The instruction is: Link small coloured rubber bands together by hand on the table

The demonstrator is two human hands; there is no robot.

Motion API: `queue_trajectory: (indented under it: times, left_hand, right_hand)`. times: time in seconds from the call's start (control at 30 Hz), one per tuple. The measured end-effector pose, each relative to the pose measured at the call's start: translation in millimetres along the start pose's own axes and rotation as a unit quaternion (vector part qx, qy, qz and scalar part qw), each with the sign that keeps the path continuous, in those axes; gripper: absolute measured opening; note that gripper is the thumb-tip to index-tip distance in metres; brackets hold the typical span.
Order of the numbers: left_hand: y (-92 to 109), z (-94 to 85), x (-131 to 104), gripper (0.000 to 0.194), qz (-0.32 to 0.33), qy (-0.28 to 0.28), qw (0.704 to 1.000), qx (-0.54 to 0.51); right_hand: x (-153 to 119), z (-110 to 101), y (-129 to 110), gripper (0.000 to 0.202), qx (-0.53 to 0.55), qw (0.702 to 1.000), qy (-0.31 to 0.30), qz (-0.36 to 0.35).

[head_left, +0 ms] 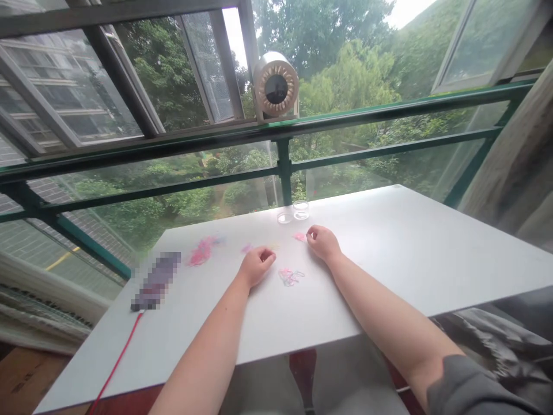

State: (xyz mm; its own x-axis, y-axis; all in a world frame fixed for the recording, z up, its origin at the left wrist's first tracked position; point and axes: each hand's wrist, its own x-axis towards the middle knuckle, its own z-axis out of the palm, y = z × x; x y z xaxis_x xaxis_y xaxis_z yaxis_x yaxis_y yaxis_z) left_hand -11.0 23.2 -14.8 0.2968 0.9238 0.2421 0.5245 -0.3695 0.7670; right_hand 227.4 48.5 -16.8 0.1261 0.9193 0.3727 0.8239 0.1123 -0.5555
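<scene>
On the white table (367, 259) my left hand (258, 266) rests with its fingers curled, thumb and fingertips close together; anything between them is too small to make out. My right hand (323, 242) is also curled in a pinch, beside a small pink pile (299, 236). Between and nearer than the hands lies a loose pile of pink and greenish loops (291, 277). A faint purple pile (247, 248) shows just behind my left hand. Farther left is a larger pink-red pile (201, 252) with some bluish pieces (220, 237) at its far end.
A clear round container (301, 210) and a clear round lid or dish (284, 218) stand at the table's far edge. A blurred-out dark device (158, 281) with a red cable (118, 360) lies at the left. Beyond the table runs a green railing (284, 167).
</scene>
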Motion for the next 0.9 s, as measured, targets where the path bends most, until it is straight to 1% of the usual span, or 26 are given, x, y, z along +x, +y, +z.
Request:
queue_trajectory:
  times: [0.2, 0.43, 0.53, 0.6, 0.73, 0.83, 0.9]
  left_hand:
    - [-5.1, 1.4, 0.5, 0.022, 0.008, -0.006, 1.0, -0.012]
    - [-9.0, 2.0, 1.7, 0.022, 0.001, 0.0, 1.0, -0.016]
    - [-3.2, 1.6, 1.2, 0.022, 0.001, 0.005, 1.0, 0.013]
    - [2.9, 2.4, 0.0, 0.022, 0.013, 0.002, 0.999, 0.044]
    - [11.2, 6.6, -2.1, 0.019, 0.0, -0.001, 0.998, 0.068]
    - [13.4, 9.7, -3.2, 0.016, -0.004, -0.002, 0.996, 0.087]
    - [15.8, 11.2, -4.7, 0.014, 0.005, -0.008, 0.994, 0.106]
  right_hand:
    - [1.5, 1.9, 0.6, 0.014, -0.026, 1.0, -0.016, -0.005]
    - [1.7, 2.5, 0.4, 0.018, -0.054, 0.998, -0.017, -0.006]
    - [0.0, 0.2, -0.7, 0.02, -0.061, 0.998, -0.023, -0.009]
    - [-2.1, -1.9, -1.6, 0.023, -0.062, 0.998, -0.027, -0.012]
    - [-4.5, -3.8, -0.3, 0.027, -0.058, 0.998, -0.033, -0.02]
    - [-3.2, -1.6, 4.3, 0.028, -0.067, 0.997, -0.014, -0.027]
    - [-2.0, 0.5, 7.7, 0.029, -0.065, 0.997, -0.004, -0.029]
